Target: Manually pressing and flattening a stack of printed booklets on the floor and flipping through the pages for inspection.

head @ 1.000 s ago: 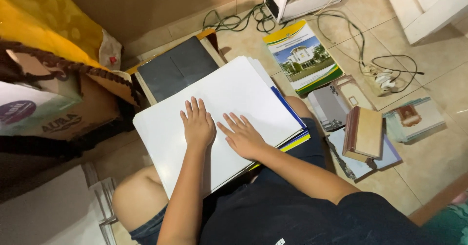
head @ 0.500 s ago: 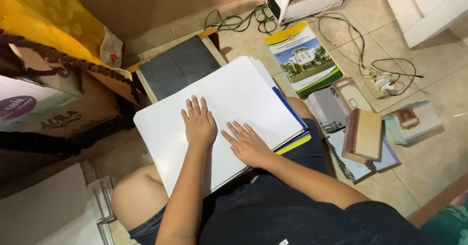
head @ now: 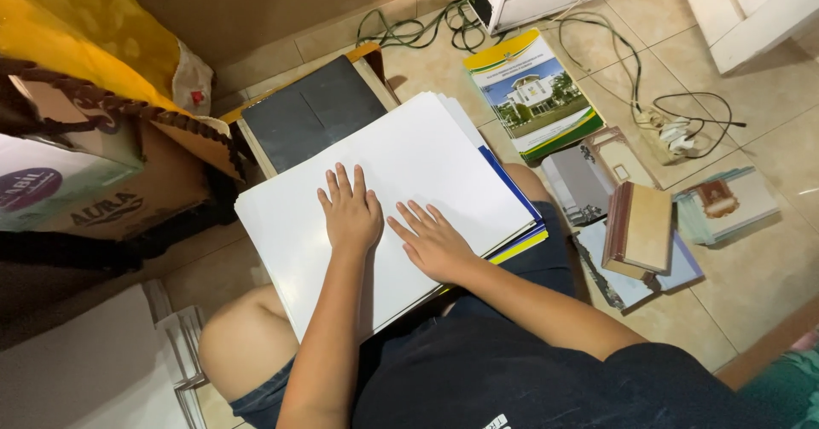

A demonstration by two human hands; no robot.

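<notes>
1. Left hand (head: 350,211) lies flat, fingers spread, on the large white sheet stack (head: 384,199) across the lap.
2. Right hand (head: 431,241) rests open just beside it; nothing gripped.
3. Sheets look squared; brown hardcover book (head: 640,228) sits untouched, rightward.

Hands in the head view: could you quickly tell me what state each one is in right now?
Left hand: open, flat on the large white paper sheet, holding nothing.
Right hand: open, fingers spread on the same sheet, holding nothing.
</notes>
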